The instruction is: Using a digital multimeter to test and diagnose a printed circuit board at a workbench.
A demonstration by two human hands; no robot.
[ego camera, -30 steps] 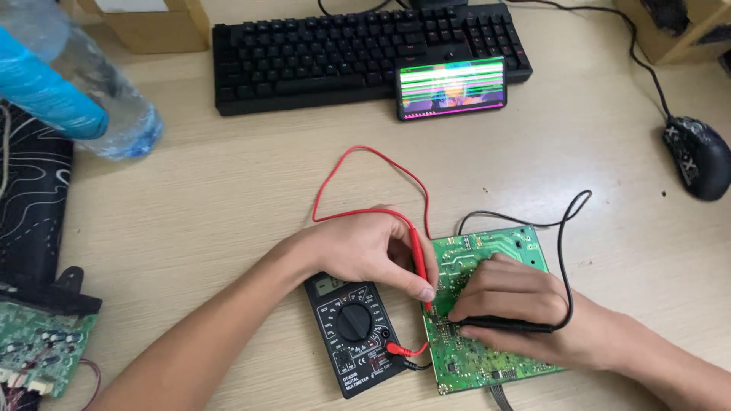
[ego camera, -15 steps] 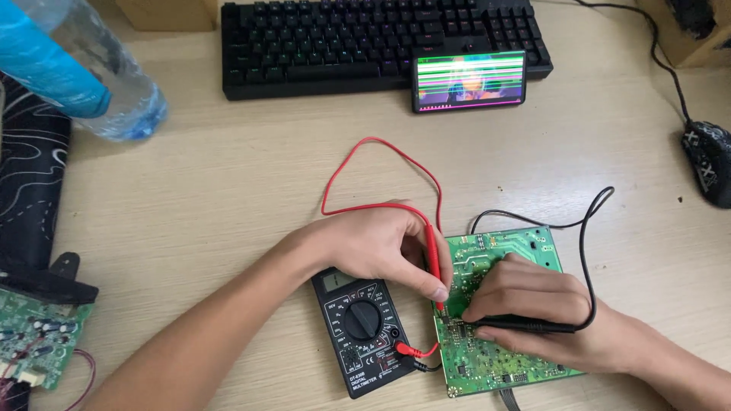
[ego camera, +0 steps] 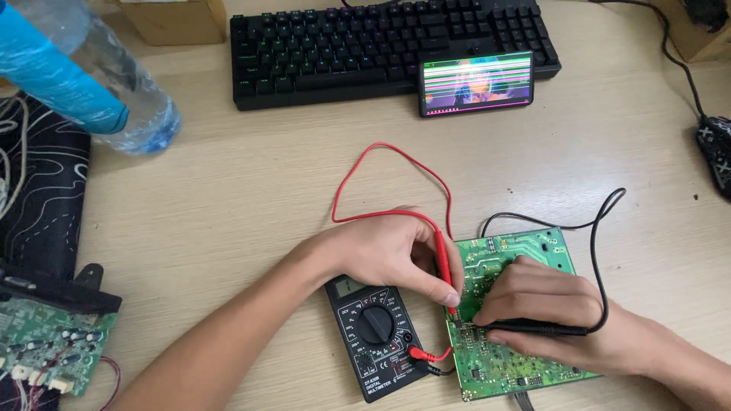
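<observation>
The left hand [ego camera: 396,255], lower centre of the frame, was closed on a red probe [ego camera: 444,262], pinched between thumb and fingers with its tip pointing down onto the left edge of a green circuit board [ego camera: 533,243]. The right hand [ego camera: 544,308], lower right of the frame, was closed on a black probe [ego camera: 544,329], held nearly level across the board with its tip pointing left, close to the red tip. The board lay flat on the counter [ego camera: 251,190] at lower right, partly covered by the right hand.

A black meter [ego camera: 373,335] with a round dial lay on the counter just left of the board, its upper end under the left hand. A red wire [ego camera: 381,152] ran from the red probe in a loop up toward the middle of the frame and back down, ending at a red plug in the meter's lower right corner. A black wire [ego camera: 601,221] curved from the black probe up past the board's right corner.

Along the top of the frame stood a black keyboard [ego camera: 343,46], with a phone [ego camera: 477,82], screen lit, propped against its front edge. A clear plastic bottle [ego camera: 114,91] with a blue label lay at upper left. A computer mouse [ego camera: 716,156] sat at the right edge. A second green circuit board [ego camera: 46,342] rested at lower left, beside a dark patterned mat [ego camera: 46,198].
</observation>
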